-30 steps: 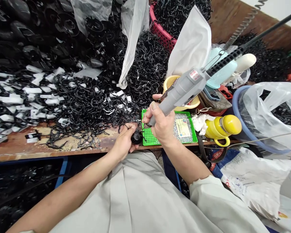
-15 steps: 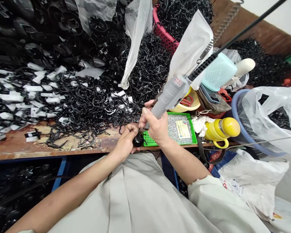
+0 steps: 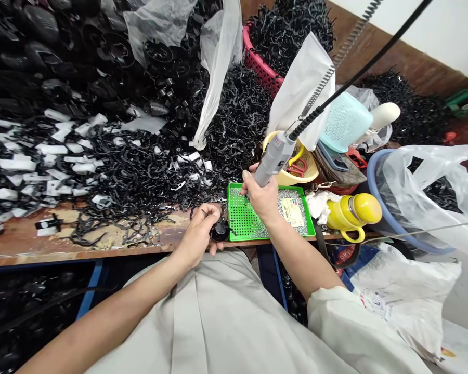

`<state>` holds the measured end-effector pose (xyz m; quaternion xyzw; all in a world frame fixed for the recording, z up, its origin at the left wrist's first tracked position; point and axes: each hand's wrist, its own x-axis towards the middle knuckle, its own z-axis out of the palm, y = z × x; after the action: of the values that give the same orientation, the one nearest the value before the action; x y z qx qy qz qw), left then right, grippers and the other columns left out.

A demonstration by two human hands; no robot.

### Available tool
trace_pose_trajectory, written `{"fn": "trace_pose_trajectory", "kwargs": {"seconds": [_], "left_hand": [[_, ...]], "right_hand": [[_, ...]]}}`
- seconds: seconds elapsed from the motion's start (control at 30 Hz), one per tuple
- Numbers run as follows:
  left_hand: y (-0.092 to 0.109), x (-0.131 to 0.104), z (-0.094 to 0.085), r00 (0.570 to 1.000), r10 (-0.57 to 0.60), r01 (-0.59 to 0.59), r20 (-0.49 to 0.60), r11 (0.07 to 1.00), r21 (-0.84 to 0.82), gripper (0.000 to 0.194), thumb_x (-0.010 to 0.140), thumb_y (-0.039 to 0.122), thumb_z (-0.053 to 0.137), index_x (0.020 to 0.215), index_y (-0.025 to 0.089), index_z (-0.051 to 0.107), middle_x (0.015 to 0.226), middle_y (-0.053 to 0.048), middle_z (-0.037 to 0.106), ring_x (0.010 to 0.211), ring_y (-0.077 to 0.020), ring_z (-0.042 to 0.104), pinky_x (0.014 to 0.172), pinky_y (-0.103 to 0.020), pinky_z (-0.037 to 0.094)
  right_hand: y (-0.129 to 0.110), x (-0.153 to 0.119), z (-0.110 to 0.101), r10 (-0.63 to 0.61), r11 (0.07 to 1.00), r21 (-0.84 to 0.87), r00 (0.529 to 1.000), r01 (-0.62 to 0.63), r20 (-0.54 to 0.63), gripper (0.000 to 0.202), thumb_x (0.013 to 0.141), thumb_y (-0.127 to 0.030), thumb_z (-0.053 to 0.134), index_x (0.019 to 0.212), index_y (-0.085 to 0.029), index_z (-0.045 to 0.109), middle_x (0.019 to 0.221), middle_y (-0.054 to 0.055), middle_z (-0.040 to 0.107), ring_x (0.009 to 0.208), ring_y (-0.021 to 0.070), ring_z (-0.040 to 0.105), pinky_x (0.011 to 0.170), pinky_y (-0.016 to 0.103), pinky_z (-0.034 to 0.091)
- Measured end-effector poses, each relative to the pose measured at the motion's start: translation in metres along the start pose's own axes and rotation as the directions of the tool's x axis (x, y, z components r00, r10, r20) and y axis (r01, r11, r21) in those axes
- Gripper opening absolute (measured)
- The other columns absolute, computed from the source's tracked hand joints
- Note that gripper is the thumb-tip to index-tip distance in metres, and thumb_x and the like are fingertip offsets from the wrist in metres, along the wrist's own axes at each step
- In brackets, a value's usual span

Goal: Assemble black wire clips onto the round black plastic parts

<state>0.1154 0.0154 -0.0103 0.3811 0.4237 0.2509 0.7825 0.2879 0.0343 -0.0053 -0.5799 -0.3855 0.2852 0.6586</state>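
My left hand (image 3: 198,235) is closed around a round black plastic part (image 3: 220,229) at the wooden table's front edge. In my right hand (image 3: 262,196) is a grey electric screwdriver (image 3: 273,157), tilted, with a black cord and a coiled spring rising from its top. Its tip points down at the perforated left part of a green tray (image 3: 242,221); whether it touches the tray I cannot tell. Small silvery screws (image 3: 304,212) fill the tray's right side, and a pale printed card (image 3: 292,212) lies on them.
Heaped black parts (image 3: 140,166) and white parts (image 3: 15,163) cover the table behind my hands. To the right stand a yellow bowl (image 3: 310,174) with scissors, a yellow bottle (image 3: 339,214) and a blue tub (image 3: 372,166) lined with plastic. A red basket (image 3: 261,67) stands behind.
My right hand has carried the screwdriver away from the black part, rightward over the green tray. My left hand still holds the part, which now shows more of its face.
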Motion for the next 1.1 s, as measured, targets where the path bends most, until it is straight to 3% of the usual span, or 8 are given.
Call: {"fn": "trace_pose_trajectory", "kwargs": {"seconds": [0.23, 0.4, 0.57, 0.73, 0.9, 1.1], "left_hand": [[-0.001, -0.001, -0.005, 0.997, 0.045, -0.048, 0.064, 0.998, 0.042, 0.035, 0.084, 0.055, 0.055, 0.098, 0.024, 0.046, 0.071, 0.005, 0.053, 0.039, -0.0091, 0.055, 0.027, -0.015, 0.031], [-0.005, -0.005, -0.006, 0.994, 0.088, -0.098, 0.058, 0.974, 0.205, 0.045, 0.072, 0.042, 0.074, 0.101, 0.024, 0.043, 0.076, 0.006, 0.053, 0.040, -0.0054, 0.050, 0.034, -0.016, 0.033], [-0.004, -0.008, -0.003, 0.982, 0.187, -0.179, 0.002, 0.937, 0.301, 0.051, 0.062, 0.033, 0.080, 0.099, 0.024, 0.047, 0.078, 0.004, 0.054, 0.050, -0.0072, 0.048, 0.047, -0.020, 0.039], [-0.007, -0.004, -0.005, 0.961, 0.276, -0.250, -0.014, 0.889, 0.383, 0.053, 0.058, 0.032, 0.083, 0.098, 0.023, 0.050, 0.087, 0.001, 0.054, 0.071, -0.0129, 0.052, 0.063, -0.024, 0.041], [-0.018, 0.003, -0.010, 0.948, 0.313, -0.301, 0.054, 0.832, 0.465, 0.052, 0.066, 0.035, 0.079, 0.103, 0.022, 0.045, 0.099, -0.001, 0.055, 0.086, -0.0160, 0.052, 0.077, -0.029, 0.041], [-0.026, 0.006, -0.012, 0.931, 0.357, -0.356, 0.082, 0.832, 0.425, 0.056, 0.069, 0.035, 0.077, 0.113, 0.021, 0.044, 0.114, -0.005, 0.054, 0.107, -0.0214, 0.050, 0.090, -0.034, 0.039]], "right_hand": [[-0.002, -0.002, 0.002, -0.014, 1.000, 0.024, 1.000, 0.014, -0.021, 0.034, 0.078, -0.042, 0.072, 0.097, -0.022, 0.052, 0.053, -0.011, 0.056, 0.041, 0.0076, 0.054, 0.046, 0.022, 0.048], [-0.002, -0.006, 0.003, -0.018, 1.000, 0.020, 1.000, 0.018, -0.025, 0.035, 0.077, -0.042, 0.072, 0.097, -0.021, 0.052, 0.053, -0.010, 0.057, 0.042, 0.0082, 0.054, 0.046, 0.023, 0.048], [-0.004, -0.005, 0.001, -0.055, 0.998, 0.009, 0.998, 0.056, -0.036, 0.039, 0.078, -0.042, 0.072, 0.106, -0.022, 0.053, 0.056, -0.010, 0.056, 0.043, 0.0084, 0.055, 0.047, 0.023, 0.048], [-0.026, -0.016, 0.011, -0.100, 0.987, 0.121, 0.991, 0.110, -0.088, 0.044, 0.081, -0.043, 0.068, 0.116, -0.024, 0.050, 0.058, -0.011, 0.055, 0.045, 0.0075, 0.054, 0.050, 0.022, 0.048], [-0.052, -0.039, 0.035, -0.015, 0.952, 0.307, 0.999, 0.001, 0.043, 0.041, 0.082, -0.043, 0.066, 0.114, -0.024, 0.048, 0.056, -0.012, 0.052, 0.041, 0.0073, 0.051, 0.044, 0.021, 0.045], [-0.052, -0.050, 0.047, 0.021, 0.944, 0.325, 0.992, -0.060, 0.121, 0.034, 0.082, -0.040, 0.067, 0.106, -0.024, 0.048, 0.055, -0.011, 0.053, 0.042, 0.0083, 0.053, 0.044, 0.022, 0.046]]}}
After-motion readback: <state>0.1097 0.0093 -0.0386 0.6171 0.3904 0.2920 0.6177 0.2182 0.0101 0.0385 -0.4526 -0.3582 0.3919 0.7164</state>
